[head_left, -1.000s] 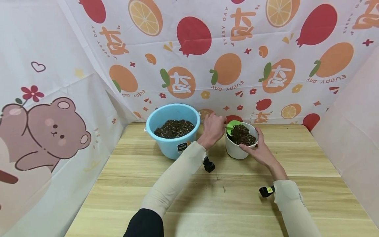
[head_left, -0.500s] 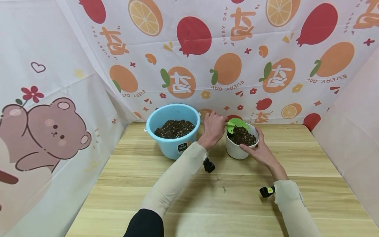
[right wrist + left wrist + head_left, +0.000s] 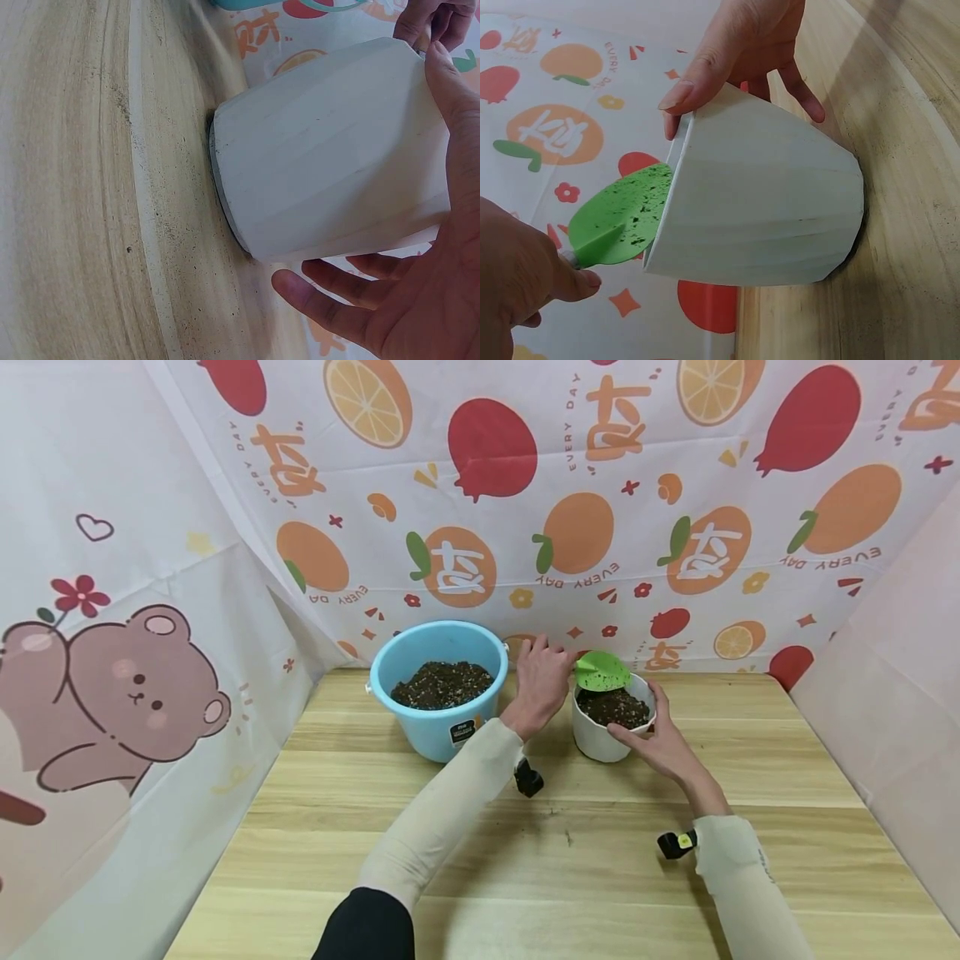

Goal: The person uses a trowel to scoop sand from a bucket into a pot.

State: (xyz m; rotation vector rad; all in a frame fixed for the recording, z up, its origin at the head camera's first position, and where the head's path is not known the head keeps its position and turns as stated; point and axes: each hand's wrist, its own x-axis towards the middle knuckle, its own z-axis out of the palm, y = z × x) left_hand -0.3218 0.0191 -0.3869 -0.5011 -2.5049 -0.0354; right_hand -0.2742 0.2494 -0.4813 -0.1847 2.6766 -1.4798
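My left hand (image 3: 542,687) grips a small green trowel (image 3: 602,672) by its handle. The soil-flecked blade is tilted over the back left rim of a white flowerpot (image 3: 757,195), and dark potting soil (image 3: 613,707) partly fills this pot. In the left wrist view the blade's tip meets the pot's mouth. The trowel's handle is mostly hidden by the fingers. With its thumb over the near rim and its fingers around the far right side, my right hand (image 3: 663,739) holds the pot upright on the table. The right wrist view shows some of its fingers spread under the pot's side.
A light blue bucket (image 3: 431,739) of dark soil (image 3: 442,686) stands left of the pot. Soil crumbs lie on the wooden table (image 3: 585,877). A fruit-print cloth (image 3: 491,452) hangs right behind the table, and a cloth with a bear (image 3: 142,685) hangs at the left.
The trowel blade has risen from the pot's soil to the rim and turned, so its green face shows. The soil heap has dropped off it into the pot. The right hand has stayed in place.
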